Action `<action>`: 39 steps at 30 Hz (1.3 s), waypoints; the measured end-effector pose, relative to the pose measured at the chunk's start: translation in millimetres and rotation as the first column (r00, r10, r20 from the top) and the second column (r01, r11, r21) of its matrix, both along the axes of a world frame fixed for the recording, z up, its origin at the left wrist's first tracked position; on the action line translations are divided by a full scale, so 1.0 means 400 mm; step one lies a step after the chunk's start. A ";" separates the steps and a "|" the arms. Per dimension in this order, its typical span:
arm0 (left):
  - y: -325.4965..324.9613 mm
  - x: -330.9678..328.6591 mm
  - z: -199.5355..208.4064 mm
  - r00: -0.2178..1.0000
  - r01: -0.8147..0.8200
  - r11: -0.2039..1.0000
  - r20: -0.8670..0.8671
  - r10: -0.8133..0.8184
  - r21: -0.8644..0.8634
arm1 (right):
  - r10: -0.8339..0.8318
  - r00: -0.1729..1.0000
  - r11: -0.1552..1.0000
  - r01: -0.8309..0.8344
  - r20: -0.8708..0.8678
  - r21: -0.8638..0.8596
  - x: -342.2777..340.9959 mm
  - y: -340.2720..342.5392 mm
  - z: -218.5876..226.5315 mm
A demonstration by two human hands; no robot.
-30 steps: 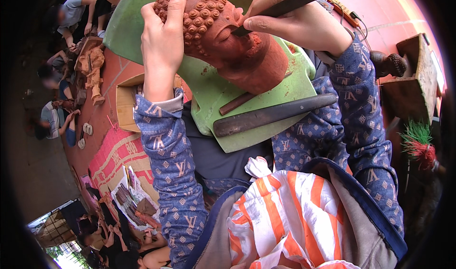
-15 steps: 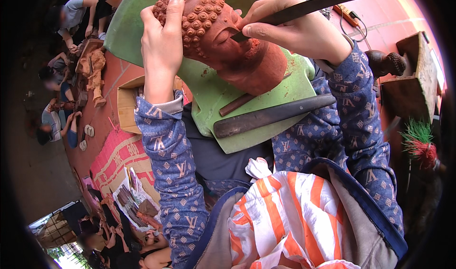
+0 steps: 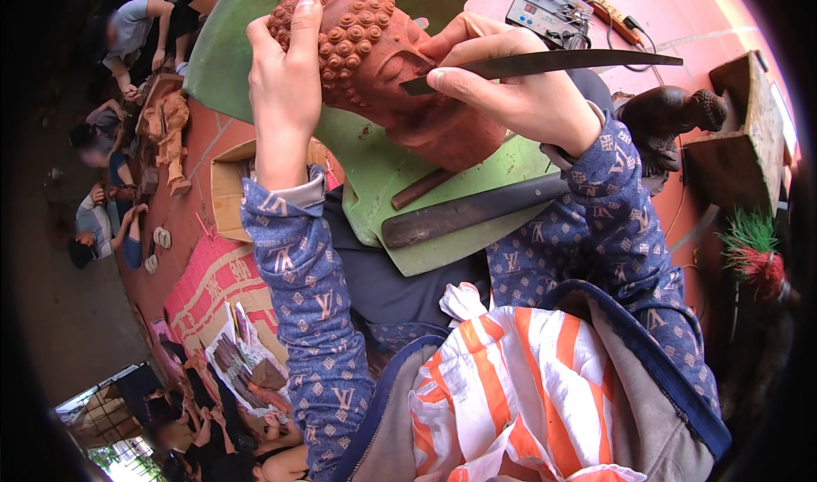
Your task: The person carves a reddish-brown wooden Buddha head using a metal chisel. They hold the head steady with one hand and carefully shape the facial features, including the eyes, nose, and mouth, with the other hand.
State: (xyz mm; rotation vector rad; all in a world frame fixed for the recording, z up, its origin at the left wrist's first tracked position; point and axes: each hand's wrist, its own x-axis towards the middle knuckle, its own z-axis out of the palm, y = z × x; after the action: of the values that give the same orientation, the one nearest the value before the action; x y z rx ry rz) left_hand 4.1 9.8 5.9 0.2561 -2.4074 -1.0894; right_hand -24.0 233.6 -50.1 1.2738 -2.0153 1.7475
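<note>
Statue head (image 3: 383, 52), reddish-brown, lies tilted over the green plastic board (image 3: 370, 163), between both hands. The largest risk, I judge, is the whole head rolling: its sides are round and I see no brace besides the hands. The left hand (image 3: 288, 78) holds the curls at its left end, thumb over the top; its fingertips are hidden, so how firmly they press I cannot tell. Should the head roll, the dark blade (image 3: 579, 60), pinched closely by the right hand's (image 3: 523, 91) thumb and fingers with its tip at the face, could gouge the eyelid or nose. Pushing too hard could make it skid, too. Least, the fingertips near that tip might get nicked.

Under it all, red tiled floor (image 3: 207, 160) spreads left and right of the statue head. Far left of it, several people sit beside a pale carved figure (image 3: 166, 133). Right of it stand a wooden box (image 3: 736, 163) and a dark statue (image 3: 659, 129); beyond its right side lie a grey electric box (image 3: 545, 10) and a power strip (image 3: 613, 14). On the board, nearer the person than the statue head, rest a long dark bar (image 3: 477, 210) and a short stick (image 3: 421, 188).
</note>
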 end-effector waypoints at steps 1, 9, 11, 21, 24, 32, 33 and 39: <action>-0.002 0.002 -0.001 1.000 -0.008 1.000 0.004 0.008 -0.007 | 0.028 0.993 0.999 -0.026 0.116 -0.022 0.002 0.003 0.006; -0.003 -0.001 -0.004 1.000 0.010 1.000 -0.003 -0.010 0.019 | -0.016 0.999 0.999 0.018 0.043 -0.050 0.011 0.001 -0.015; -0.005 0.000 -0.004 1.000 0.007 1.000 -0.011 -0.007 0.002 | -0.025 0.995 1.000 0.026 0.097 -0.004 0.013 0.002 0.002; 0.004 0.004 0.002 1.000 -0.003 1.000 -0.005 0.003 0.004 | -0.073 0.993 0.997 0.069 0.088 0.045 0.043 -0.005 0.002; 0.000 0.005 0.001 1.000 -0.009 1.000 -0.014 0.009 -0.011 | -0.028 0.964 0.999 0.038 0.264 -0.034 0.032 0.007 -0.002; -0.001 0.001 -0.002 1.000 0.016 1.000 0.002 -0.016 0.020 | -0.128 0.991 0.992 0.128 0.049 0.004 0.066 -0.016 -0.007; -0.004 0.002 -0.001 1.000 0.010 1.000 0.002 -0.010 0.014 | -0.112 0.992 0.990 0.117 0.064 -0.075 0.058 -0.025 -0.018; -0.014 -0.003 -0.007 1.000 0.013 1.000 -0.012 -0.013 0.003 | 0.007 0.961 0.996 0.016 0.277 -0.082 0.040 0.009 -0.013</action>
State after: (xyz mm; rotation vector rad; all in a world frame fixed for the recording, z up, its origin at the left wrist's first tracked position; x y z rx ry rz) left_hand 3.0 4.3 3.2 0.2349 -2.4007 -1.0972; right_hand -8.0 237.0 -55.2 1.0479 -2.0551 2.0850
